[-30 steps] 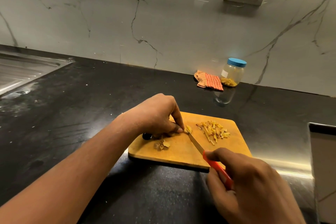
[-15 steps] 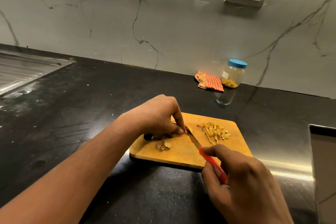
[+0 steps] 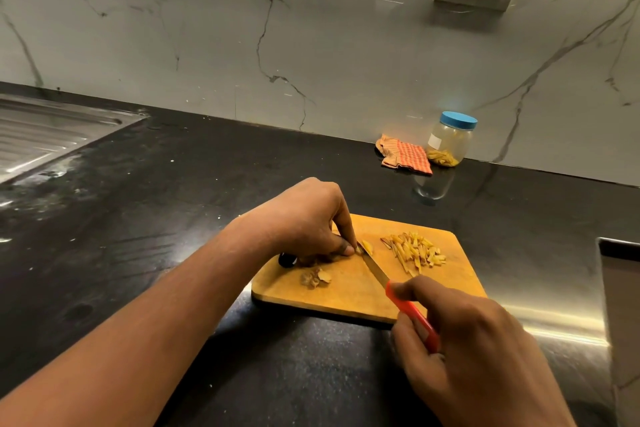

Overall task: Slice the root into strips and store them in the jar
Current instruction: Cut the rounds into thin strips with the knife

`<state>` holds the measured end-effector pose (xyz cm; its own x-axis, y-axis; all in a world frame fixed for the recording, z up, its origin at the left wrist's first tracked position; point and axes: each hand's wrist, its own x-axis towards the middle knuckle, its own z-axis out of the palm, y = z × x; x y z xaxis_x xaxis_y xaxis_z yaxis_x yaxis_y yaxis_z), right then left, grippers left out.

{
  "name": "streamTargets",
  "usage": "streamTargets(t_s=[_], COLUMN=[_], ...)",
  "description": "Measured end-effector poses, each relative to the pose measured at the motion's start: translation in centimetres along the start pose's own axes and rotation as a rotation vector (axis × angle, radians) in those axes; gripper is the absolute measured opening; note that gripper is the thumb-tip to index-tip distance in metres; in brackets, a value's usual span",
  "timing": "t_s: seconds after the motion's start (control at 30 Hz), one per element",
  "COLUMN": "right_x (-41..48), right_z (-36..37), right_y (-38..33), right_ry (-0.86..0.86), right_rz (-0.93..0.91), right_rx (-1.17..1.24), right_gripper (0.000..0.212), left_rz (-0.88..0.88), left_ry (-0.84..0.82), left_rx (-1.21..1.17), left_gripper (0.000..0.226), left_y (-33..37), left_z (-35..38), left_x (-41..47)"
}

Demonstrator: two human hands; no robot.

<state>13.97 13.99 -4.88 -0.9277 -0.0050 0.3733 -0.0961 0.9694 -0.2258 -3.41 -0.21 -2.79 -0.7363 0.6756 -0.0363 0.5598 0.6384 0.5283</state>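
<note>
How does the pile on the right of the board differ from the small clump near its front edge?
The right pile is larger and bright yellow, made of long thin strips spread loosely. The small clump is duller and brownish, made of a few rounded bits bunched together. Both lie on the wooden cutting board.
</note>
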Motion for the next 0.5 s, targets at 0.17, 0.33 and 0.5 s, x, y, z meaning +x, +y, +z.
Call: streamTargets(t_s=[0.17,0.33,0.5], right_x=[-0.45,-0.24,-0.16], right_z=[-0.85,-0.3,0.0], right_y=[-0.02,-0.48,-0.74], right_ry=[0.042,0.059,0.07], right_rz=[-0.027,0.001,0.032], right_rx=[0.089,0.113,0.114], right_gripper=[0.025,0.026,0.026], left_rz=[0.005,0.026,0.033], left_ry=[-0.008,0.005,-0.015], left_rx=[-0.001,0.015,0.003], left_gripper=[0.015,0.014,0.014], left_y=[0.06,-0.13,-0.25], left_z=[0.0,0.14,0.11], left_x=[0.0,-0.01,0.11])
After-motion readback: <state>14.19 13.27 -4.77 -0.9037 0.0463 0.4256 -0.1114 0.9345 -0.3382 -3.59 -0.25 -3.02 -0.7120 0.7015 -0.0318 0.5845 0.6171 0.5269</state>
